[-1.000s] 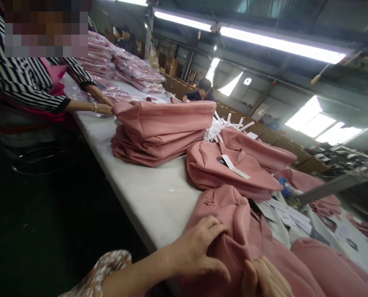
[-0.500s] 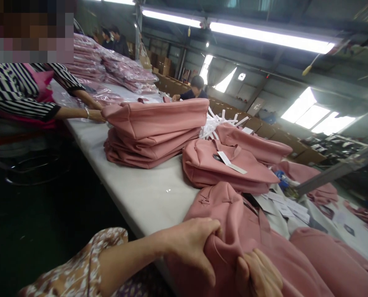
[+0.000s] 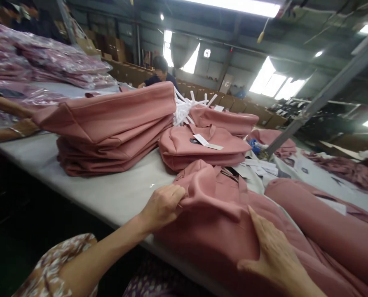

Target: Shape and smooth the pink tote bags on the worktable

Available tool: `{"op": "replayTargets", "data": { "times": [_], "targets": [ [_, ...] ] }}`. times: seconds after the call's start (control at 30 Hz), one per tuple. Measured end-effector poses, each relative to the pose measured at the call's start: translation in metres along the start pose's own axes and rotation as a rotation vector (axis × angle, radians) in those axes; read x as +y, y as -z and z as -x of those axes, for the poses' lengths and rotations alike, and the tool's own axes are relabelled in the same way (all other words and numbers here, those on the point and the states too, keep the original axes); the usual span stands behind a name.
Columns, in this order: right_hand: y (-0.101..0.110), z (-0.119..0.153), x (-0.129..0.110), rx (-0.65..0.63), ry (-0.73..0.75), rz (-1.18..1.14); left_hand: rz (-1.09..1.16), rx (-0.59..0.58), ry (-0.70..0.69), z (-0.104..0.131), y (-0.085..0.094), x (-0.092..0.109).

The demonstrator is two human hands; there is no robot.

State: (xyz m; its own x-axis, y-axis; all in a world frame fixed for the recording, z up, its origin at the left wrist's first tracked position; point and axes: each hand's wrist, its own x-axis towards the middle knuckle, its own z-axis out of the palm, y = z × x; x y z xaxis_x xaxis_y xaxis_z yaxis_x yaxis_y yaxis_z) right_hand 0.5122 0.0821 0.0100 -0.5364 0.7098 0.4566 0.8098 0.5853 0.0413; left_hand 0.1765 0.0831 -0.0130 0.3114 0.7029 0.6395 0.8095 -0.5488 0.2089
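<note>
Pink bag (image 3: pixel 221 214) lies slumped at the near edge of the bench (image 3: pixel 118 194), directly under both hands and partly overhanging that edge.

Head view: the left hand (image 3: pixel 162 206) is closed on a fold of the bag's soft material at its left corner, fingers curled tight and pinching the fabric up into a ridge. The right hand (image 3: pixel 273 255) lies flat and spread on the bag's front panel, pressing rather than gripping; nothing is held in it. The hands are well apart, one at each end of the bag.

My judgement is that the bag could slide off the near edge if the pinch slips, since only one hand actually grips it. A pull could also drag it into the tagged bag (image 3: pixel 202 150) just beyond, or disturb the loose paper tags (image 3: pixel 261 169) beside it. Further left, a stack of folded pink bags (image 3: pixel 106 132) sits apart, with another person's arm (image 3: pixel 10 130) near it.
</note>
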Motion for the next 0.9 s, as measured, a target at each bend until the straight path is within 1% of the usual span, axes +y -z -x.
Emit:
{"op": "replayTargets", "data": {
  "times": [0.07, 0.13, 0.17, 0.2, 0.23, 0.27, 0.33, 0.37, 0.43, 0.47, 0.5, 0.57, 0.67, 0.77, 0.83, 0.9],
  "targets": [
    [0.004, 0.007, 0.004, -0.060, -0.071, 0.076, -0.040, 0.030, -0.044, -0.011, 0.014, 0.006],
    [0.008, 0.008, 0.009, -0.092, -0.112, 0.125, -0.076, 0.049, -0.086, -0.019, 0.025, 0.010],
    [0.009, 0.008, 0.011, -0.087, -0.109, 0.137, -0.086, 0.058, -0.107, -0.020, 0.027, 0.010],
    [0.008, 0.008, 0.014, -0.050, -0.092, 0.149, -0.092, 0.069, -0.124, -0.018, 0.026, 0.009],
    [0.006, 0.009, 0.017, 0.004, -0.064, 0.167, -0.091, 0.077, -0.137, -0.014, 0.021, 0.006],
    [0.002, 0.011, 0.020, 0.067, -0.023, 0.186, -0.071, 0.084, -0.151, -0.007, 0.013, 0.001],
    [-0.010, 0.019, 0.024, 0.162, 0.039, 0.217, -0.001, 0.081, -0.170, 0.013, -0.012, -0.010],
    [-0.017, 0.024, 0.027, 0.161, 0.050, 0.221, 0.051, 0.072, -0.188, 0.024, -0.025, -0.017],
    [-0.029, 0.036, 0.034, 0.064, 0.046, 0.211, 0.074, 0.028, -0.177, 0.042, -0.048, -0.028],
    [-0.031, 0.041, 0.039, 0.009, 0.026, 0.209, 0.082, 0.005, -0.174, 0.047, -0.055, -0.034],
    [-0.031, 0.046, 0.046, -0.042, -0.004, 0.207, 0.092, -0.024, -0.173, 0.048, -0.057, -0.038],
    [-0.024, 0.054, 0.059, -0.107, -0.087, 0.178, 0.142, -0.096, -0.180, 0.044, -0.053, -0.046],
    [-0.003, 0.063, 0.071, -0.187, -0.224, 0.086, 0.217, -0.211, -0.154, 0.027, -0.035, -0.052],
    [0.015, 0.071, 0.071, -0.248, -0.240, 0.035, 0.252, -0.255, -0.103, 0.014, -0.018, -0.053],
    [0.020, 0.076, 0.071, -0.239, -0.209, 0.040, 0.258, -0.266, -0.083, 0.011, -0.011, -0.052],
    [0.018, 0.082, 0.075, -0.145, -0.174, 0.095, 0.251, -0.271, -0.073, 0.010, -0.007, -0.051]
  ]
}}
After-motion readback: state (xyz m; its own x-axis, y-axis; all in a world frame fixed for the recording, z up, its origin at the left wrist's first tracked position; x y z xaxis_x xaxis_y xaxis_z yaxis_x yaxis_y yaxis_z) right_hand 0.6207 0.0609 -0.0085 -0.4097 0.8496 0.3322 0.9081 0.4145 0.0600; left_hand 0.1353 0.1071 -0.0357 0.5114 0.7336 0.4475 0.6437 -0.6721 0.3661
